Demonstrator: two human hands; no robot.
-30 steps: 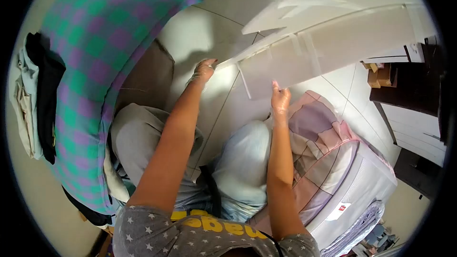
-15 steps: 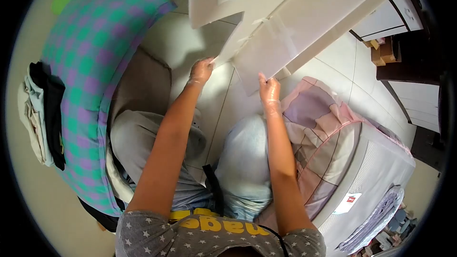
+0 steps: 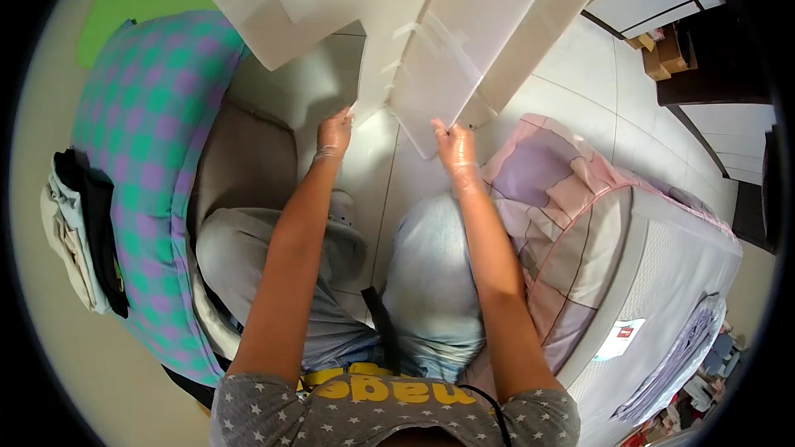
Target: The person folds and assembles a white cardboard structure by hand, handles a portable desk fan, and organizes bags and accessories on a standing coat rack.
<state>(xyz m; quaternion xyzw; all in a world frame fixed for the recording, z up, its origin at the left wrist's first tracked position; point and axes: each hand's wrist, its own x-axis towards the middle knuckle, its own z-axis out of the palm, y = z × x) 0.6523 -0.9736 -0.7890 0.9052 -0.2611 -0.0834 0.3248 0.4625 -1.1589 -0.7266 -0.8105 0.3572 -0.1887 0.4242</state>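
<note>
Fingers of left hand [image 3: 334,134] and right hand [image 3: 455,147] are pinched together on near edges of a folded white board [image 3: 489,0], far centre, apparently to steady it partly unfolded above tiled floor [image 3: 377,157].

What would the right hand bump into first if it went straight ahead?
The board: the right hand seems to be gripping its near edge, though depth is hard to judge.

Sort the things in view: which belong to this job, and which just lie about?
Likely in the job:
white taped sheet
left hand and right hand, gripping it

Apparently lying about:
checked cushion
clothes pile
patterned bedding
cardboard box
</note>
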